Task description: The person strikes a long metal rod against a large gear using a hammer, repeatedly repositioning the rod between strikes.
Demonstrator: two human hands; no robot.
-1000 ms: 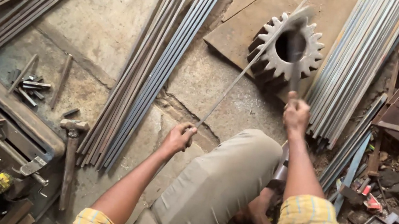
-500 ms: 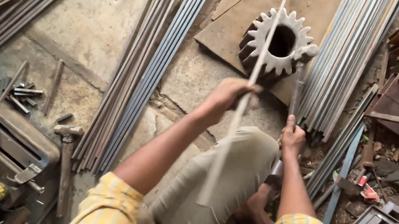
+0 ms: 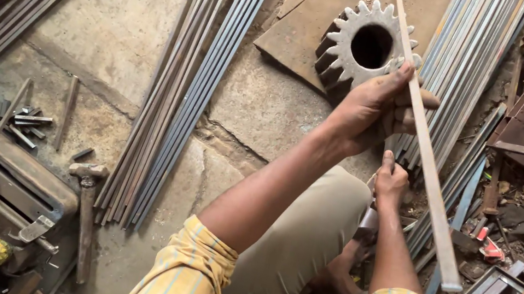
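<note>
Gripping a flat, dull metal strip, the left hand closes round it; the right hand is fisted, its contents hidden.

A long, flat metal strip, pale and dull with a squared-off near end, runs on a slant from the top edge of the view down toward the lower right, passing over a large toothed gear that lies on the floor. The left hand is wrapped around it partway along, lifting it clear of the ground. The right hand sits just below, closed on what seems to be a dark tool handle, mostly hidden
</note>
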